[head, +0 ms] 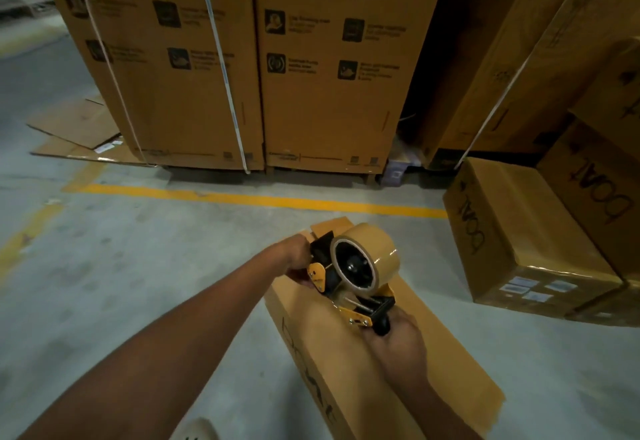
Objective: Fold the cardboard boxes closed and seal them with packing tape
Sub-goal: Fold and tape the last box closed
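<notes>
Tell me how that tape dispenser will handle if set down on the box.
The dispenser looks rigid: metal frame, hard handle gripped by the right hand. Probably top-heavy, since the full roll sits high, so it may tip sideways. The roll is axle-mounted, so it likely won't roll away.

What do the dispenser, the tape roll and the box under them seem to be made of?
The dispenser: likely painted metal, with glossy yellow plates, plus black parts that may be plastic. The tape roll: tan plastic film, with a shiny highlight on its face. The box: matte brown cardboard, with printed letters and a folded flap.
</notes>
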`<state>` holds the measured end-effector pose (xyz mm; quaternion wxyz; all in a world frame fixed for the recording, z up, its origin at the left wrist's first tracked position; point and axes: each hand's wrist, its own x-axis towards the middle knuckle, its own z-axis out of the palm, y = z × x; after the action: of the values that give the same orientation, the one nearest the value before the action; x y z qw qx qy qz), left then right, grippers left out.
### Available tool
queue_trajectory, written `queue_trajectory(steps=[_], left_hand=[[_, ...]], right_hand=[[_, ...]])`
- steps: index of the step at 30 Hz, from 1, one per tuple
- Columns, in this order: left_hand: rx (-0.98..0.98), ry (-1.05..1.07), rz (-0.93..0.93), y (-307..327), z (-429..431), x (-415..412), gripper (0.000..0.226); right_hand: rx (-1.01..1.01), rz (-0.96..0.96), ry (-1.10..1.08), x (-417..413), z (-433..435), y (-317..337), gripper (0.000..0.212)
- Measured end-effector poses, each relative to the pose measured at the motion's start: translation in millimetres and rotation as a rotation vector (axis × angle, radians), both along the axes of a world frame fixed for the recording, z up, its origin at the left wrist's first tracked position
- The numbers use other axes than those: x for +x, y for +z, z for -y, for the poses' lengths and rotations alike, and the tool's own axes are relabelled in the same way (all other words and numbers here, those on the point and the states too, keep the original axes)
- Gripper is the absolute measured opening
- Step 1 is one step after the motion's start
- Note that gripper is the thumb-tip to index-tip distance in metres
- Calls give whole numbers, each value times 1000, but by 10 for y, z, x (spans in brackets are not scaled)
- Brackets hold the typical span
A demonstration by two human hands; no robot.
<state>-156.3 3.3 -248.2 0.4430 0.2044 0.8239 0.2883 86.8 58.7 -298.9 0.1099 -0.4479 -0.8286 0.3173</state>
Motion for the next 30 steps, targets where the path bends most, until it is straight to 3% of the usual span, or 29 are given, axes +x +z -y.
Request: queue_trajectory(steps=[3, 7, 9, 13, 17, 20, 26, 30], left_hand=[[-48, -119, -172, -332, -285, -460, 11], [-144, -226, -344, -764, -492, -826, 41], [-213, -299, -368, -981, -496, -936, 46], [-211, -196, -280, -1270, -388, -975, 30], [-216, -70, -145, -1299, -228, -752, 28], [-225, 30, -26, -1308, 7, -297, 29], [-248, 149, 208, -1103, 468, 966, 11], [-267, 219, 243, -879, 626, 1322, 29]], right_hand=[[14, -45, 41, -462, -289, -363, 34], [60, -7, 76, -894, -489, -839, 42], [52, 46, 84, -995, -536, -1091, 37], [49, 106, 143, -1045, -545, -1221, 31], [-104, 131, 232, -839, -609, -977, 38], [-210, 204, 343, -514, -680, -757, 19], [-251, 293, 469, 452, -608, -515, 12], [-188, 313, 473, 972, -427, -444, 16]])
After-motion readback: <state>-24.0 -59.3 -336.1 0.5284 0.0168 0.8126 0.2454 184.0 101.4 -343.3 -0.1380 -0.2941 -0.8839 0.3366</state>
